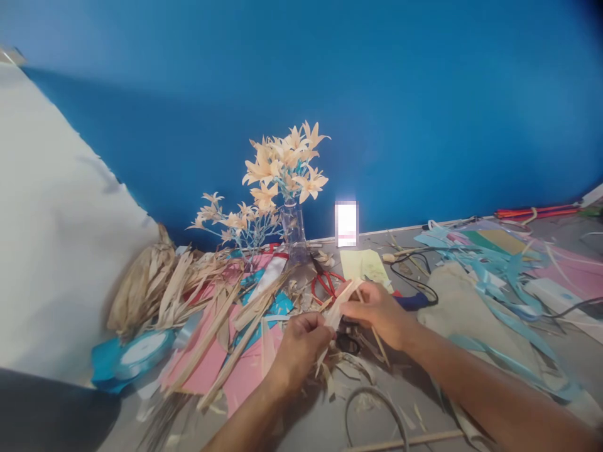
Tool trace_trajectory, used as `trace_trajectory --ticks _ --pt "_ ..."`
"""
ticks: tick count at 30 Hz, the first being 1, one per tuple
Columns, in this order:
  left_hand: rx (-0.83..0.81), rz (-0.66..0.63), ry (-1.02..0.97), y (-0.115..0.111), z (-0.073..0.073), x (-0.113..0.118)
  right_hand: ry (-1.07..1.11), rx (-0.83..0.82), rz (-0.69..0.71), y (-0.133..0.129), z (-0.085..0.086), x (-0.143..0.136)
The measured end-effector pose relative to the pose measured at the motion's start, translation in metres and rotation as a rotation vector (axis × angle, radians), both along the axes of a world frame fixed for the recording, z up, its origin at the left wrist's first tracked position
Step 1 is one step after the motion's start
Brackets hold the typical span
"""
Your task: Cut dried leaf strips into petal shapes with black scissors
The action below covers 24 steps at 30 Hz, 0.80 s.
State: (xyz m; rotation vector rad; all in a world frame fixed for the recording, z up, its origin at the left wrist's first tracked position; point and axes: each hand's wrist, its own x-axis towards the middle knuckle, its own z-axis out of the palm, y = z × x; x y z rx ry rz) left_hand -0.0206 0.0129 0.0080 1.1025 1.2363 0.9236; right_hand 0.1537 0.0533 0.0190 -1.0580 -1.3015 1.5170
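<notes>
A pale strip of dried husk (338, 306) is stretched between my two hands in the middle of the view. My left hand (308, 342) pinches its lower end, fingers curled. My right hand (372, 309) grips the upper part between thumb and fingers; a thin stick (380, 347) slants down below this hand. Right behind the hands lie red-handled scissors (325, 285) and a yellow paper (366, 267). Cream artificial flowers (287, 160) stand in a clear bottle (294, 229) farther back.
Dried husks (141, 289) and a blue ribbon roll (144, 355) lie at the left, beside pink sheets (202, 358). Light blue ribbons (513, 314), a beige cloth (459, 307) and a black cable (426, 292) are at the right. A blue wall (424, 113) rises behind.
</notes>
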Motion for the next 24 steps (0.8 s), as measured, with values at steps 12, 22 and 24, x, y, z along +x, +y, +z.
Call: trace_trajectory --ticks 12,22,24 --pt "0.145 -0.108 0.270 -0.005 0.007 0.006 -0.454 0.329 0.007 -0.013 0.006 -0.006" --pt "0.100 -0.122 0.319 0.000 0.009 -0.006 -0.869 0.812 -0.275 0.006 0.015 0.028" --pt "0.115 -0.137 0.332 0.001 0.009 -0.007 -0.822 0.888 -0.161 0.005 0.019 0.031"
